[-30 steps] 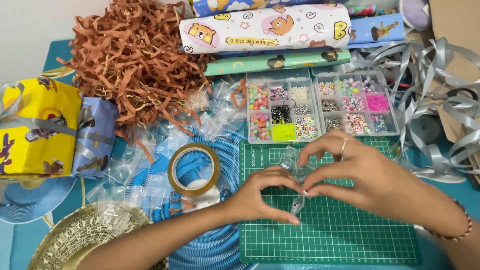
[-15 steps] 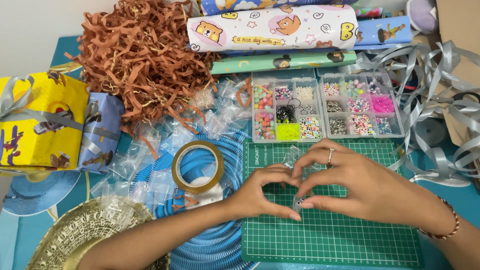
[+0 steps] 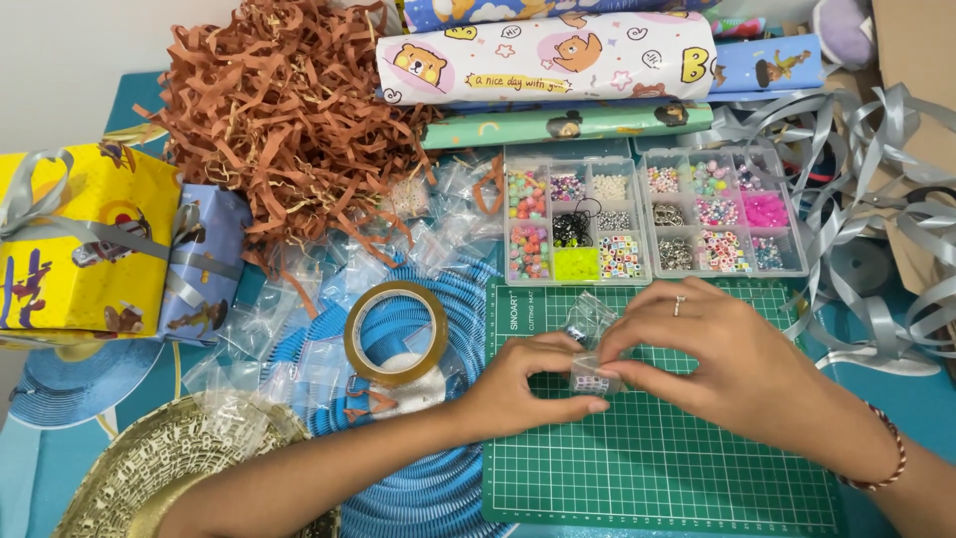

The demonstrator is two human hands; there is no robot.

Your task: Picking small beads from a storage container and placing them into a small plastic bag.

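Inspector: Since the earlier frame, both hands have dropped lower on the cutting mat [image 3: 657, 458] and drawn closer together; the small clear bag [image 3: 595, 382] now lies flatter between them instead of hanging on end.

Clerk: State of each hand?

Inspector: Left hand [image 3: 518, 384] is pinched shut on the small clear bag, thumb below and fingers curled above. Right hand [image 3: 722, 364] is likewise closed on it from the other side, fingertips meeting the left's. A ring shows on one right finger and a cord bracelet on that wrist.

Clerk: Where does the bag sit?

Inspector: Just above the mat's upper left part, held between both sets of fingertips. Small light beads show inside. A second clear bag [image 3: 588, 317] lies on the mat just behind the fingers.

Clerk: Why that grip?

Inspector: My judgement: a two-sided pinch steadies a slippery bag and keeps its mouth under control so the beads stay in.

Clerk: Surroundings?

Inspector: Two bead boxes [image 3: 652, 214] stand at the mat's far edge, near the hands. A roll of tape [image 3: 395, 334] lies left of the mat on a blue hat [image 3: 438, 488], among loose empty bags. Brown paper shreds [image 3: 289, 110], wrapping paper rolls [image 3: 548, 55] and grey ribbon [image 3: 876, 199] lie farther back on the table [image 3: 936, 399]; a wrapped yellow box [image 3: 80, 239] sits far left.
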